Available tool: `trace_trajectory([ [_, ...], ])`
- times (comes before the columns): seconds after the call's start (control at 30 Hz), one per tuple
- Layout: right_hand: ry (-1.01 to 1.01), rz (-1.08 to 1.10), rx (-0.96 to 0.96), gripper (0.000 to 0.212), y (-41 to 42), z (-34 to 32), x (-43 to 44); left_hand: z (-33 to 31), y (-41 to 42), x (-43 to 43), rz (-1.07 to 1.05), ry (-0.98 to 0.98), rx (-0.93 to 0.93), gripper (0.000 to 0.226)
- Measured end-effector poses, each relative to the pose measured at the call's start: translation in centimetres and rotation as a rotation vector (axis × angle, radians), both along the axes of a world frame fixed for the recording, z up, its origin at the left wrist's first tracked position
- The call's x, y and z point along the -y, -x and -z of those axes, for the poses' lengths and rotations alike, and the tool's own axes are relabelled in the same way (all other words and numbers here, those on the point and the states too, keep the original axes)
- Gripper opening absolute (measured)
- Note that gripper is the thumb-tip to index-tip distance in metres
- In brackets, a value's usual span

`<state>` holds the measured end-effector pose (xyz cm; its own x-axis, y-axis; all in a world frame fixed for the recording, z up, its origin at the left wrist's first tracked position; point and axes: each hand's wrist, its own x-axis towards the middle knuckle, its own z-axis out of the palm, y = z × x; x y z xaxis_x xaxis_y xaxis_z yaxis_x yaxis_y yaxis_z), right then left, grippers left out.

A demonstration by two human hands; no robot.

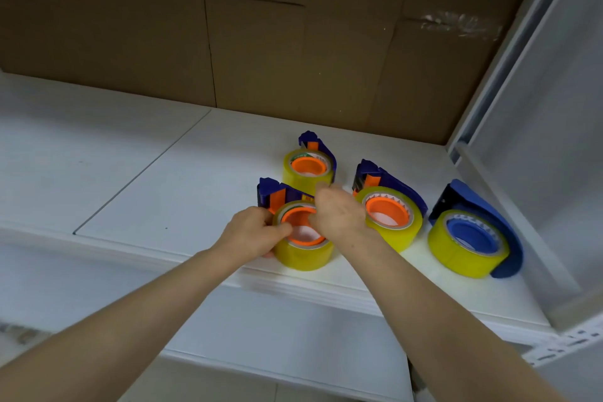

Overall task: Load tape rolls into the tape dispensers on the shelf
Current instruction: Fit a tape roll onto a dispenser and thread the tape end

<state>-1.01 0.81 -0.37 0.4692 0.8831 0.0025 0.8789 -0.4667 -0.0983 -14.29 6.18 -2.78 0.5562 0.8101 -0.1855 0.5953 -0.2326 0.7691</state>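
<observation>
Several blue tape dispensers lie on the white shelf, each with a yellow tape roll on its hub. The nearest dispenser has an orange hub and carries a tape roll at the shelf's front edge. My left hand grips this roll from the left, thumb on its rim. My right hand holds the roll's right side with curled fingers reaching into the orange hub. Behind stands a second loaded dispenser, to the right a third, and at far right one with a blue hub.
A brown cardboard sheet lines the back of the shelf. A grey metal upright closes the right side. Another white shelf board lies below the front edge. The left half of the shelf holds nothing.
</observation>
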Motion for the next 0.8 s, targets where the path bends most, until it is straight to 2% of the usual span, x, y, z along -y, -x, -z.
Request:
trace_trajectory([
  [0.07,0.001,-0.01,-0.017,0.025,-0.1,0.4,0.3,0.1,0.1,0.0,-0.033,-0.024,0.043,0.04],
  [0.13,-0.125,0.02,-0.108,0.022,-0.6,1.0,0.8,-0.3,0.4,-0.1,-0.149,0.033,0.177,0.05],
  [0.23,-0.359,0.118,-0.455,0.026,-1.0,1.3,1.5,-1.7,0.6,-0.4,-0.298,0.31,0.35,0.055],
  [0.33,-0.524,0.109,-0.679,0.029,-0.4,1.2,1.8,-3.0,0.4,0.0,-0.18,0.524,0.457,0.047],
  [0.47,-0.566,0.067,-0.828,0.033,0.1,1.3,1.9,-3.8,-0.1,1.3,-0.041,0.68,0.715,0.028],
  [0.53,-0.646,0.103,-0.912,0.031,-0.1,0.7,2.1,-3.8,-0.2,1.7,-0.058,0.621,0.764,0.024],
  [0.63,-0.885,0.216,-1.024,0.013,0.0,-0.5,2.9,-3.9,-0.3,1.9,-0.147,0.485,0.745,0.018],
  [0.67,-0.885,0.228,-1.076,0.014,0.3,-1.0,3.1,-3.9,-0.3,2.0,-0.154,0.46,0.747,0.018],
  [0.8,-0.662,0.167,-1.156,0.03,1.7,-1.8,3.3,-4.3,-0.6,2.7,-0.09,0.436,0.776,0.027],
])
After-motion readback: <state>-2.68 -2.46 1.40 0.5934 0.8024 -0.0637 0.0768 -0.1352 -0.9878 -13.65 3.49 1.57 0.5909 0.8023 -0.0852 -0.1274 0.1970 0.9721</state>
